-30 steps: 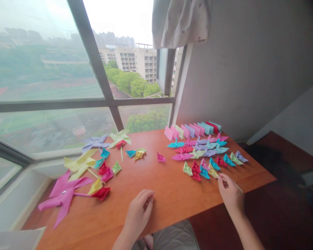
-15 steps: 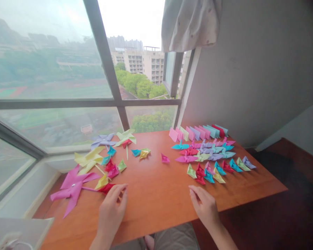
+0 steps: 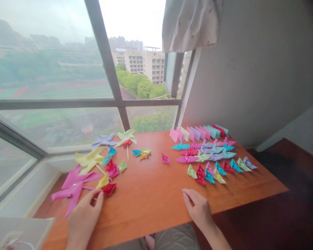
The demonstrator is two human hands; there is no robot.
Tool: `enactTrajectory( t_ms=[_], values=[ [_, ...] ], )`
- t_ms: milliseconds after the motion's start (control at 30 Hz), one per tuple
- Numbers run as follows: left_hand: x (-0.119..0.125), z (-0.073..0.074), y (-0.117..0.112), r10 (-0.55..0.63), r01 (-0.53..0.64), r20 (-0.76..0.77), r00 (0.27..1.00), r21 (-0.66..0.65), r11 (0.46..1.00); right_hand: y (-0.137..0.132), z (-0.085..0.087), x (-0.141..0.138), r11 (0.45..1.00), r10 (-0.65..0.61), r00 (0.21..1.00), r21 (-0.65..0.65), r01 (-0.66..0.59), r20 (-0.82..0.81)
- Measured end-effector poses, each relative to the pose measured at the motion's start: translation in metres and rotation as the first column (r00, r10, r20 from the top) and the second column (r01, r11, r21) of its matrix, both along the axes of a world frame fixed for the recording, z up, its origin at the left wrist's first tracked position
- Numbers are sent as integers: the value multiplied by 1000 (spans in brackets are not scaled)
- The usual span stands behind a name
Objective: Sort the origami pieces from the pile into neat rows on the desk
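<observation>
My left hand hovers over the table's near left part, its fingers curled in toward the thumb, with nothing visible in them. Just beyond its fingertips sits a red paper boat; whether they touch is unclear. A yellow paper boat lies behind that one. The stick of a pink paper pinwheel runs behind the left fingers. Above the near middle-right of the wood, my right hand has its fingers closed together and appears to hold nothing. The nearest paper boats to it are a blue one and a red one.
Rows of paper boats, paper cranes and folded cards fill the table's right side. A lone pink boat lies mid-table. Yellow, purple and pale green pinwheels lie back left, near the window.
My left hand has shifted left and slightly toward me, uncovering the red boat. The right hand has moved a little left and nearer to me. The paper pieces have kept their places.
</observation>
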State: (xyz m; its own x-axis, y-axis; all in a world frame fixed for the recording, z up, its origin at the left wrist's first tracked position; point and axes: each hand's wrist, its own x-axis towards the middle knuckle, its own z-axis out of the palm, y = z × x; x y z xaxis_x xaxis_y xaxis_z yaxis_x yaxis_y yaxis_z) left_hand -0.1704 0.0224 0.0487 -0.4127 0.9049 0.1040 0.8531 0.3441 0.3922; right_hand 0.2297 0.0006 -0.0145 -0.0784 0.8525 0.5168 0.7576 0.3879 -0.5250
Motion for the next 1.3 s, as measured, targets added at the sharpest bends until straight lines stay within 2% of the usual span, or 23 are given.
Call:
enactTrajectory(
  t_ms=[67,200,400,567,700,833,900,967,1033,1133,1200,1300],
  values=[
    [4,-2,-1,-53,49,79,995,56,997,-1,1,0,1000,-2,1000,-12,2,-18],
    [24,-11,-1,-261,221,243,934,179,959,-2,6,-9,997,21,996,-70,-27,-86],
    [86,-22,-5,-544,478,332,770,264,838,-4,21,-40,971,129,979,-181,-157,-160],
    [132,-17,-13,-665,611,344,663,266,746,-7,27,-56,960,176,975,-196,-201,-138],
    [144,-17,-16,-687,638,338,643,259,725,-8,27,-50,971,157,979,-162,-177,-126],
    [136,-28,-13,-658,604,317,683,262,753,-4,34,-16,994,53,988,-86,-65,-143],
    [129,-35,-10,-646,586,315,696,271,763,-1,40,13,997,-70,989,-47,65,-132],
    [124,-43,-8,-629,562,312,712,283,777,-1,45,48,972,-235,966,-4,235,-104],
    [122,-47,-7,-616,543,298,730,296,786,-2,47,85,906,-419,905,23,422,-74],
    [124,-50,-7,-620,538,251,744,324,778,-7,42,134,760,-649,760,-1,650,-31],
    [126,-49,-7,-624,538,228,747,345,769,-11,34,158,693,-721,693,-32,721,-4],
    [126,-47,-8,-624,531,221,749,362,766,-13,19,179,653,-753,657,-71,754,45]
  ],
)
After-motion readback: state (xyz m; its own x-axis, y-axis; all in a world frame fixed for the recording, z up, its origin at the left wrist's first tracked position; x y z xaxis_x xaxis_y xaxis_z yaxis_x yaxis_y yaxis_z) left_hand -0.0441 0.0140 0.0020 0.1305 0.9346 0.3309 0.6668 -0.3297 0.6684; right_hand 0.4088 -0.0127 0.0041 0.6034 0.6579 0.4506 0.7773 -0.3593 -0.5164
